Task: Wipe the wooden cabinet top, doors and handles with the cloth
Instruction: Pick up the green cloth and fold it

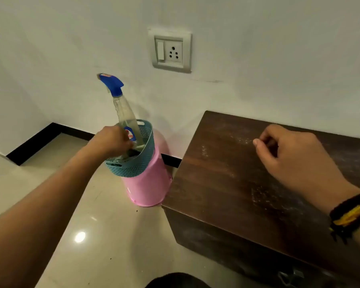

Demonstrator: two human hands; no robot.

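Observation:
The dark wooden cabinet (216,175) fills the right side, and pale dusty smears cover its top. A metal handle (288,277) shows on its front at the bottom edge. My left hand (110,142) reaches into a teal basket (133,167), its fingers curled down beside a clear spray bottle (124,109) with a blue trigger head. Something grey and dark lies under the fingers; whether it is the cloth and whether I grip it is hidden. My right hand (293,161) hovers over the cabinet top with its fingers loosely curled and nothing in them.
The basket sits on an upturned pink bucket (148,188) on the glossy tiled floor (104,235), right against the cabinet's left side. A white wall with a switch and socket plate (170,50) stands behind. A black and yellow band is on my right wrist.

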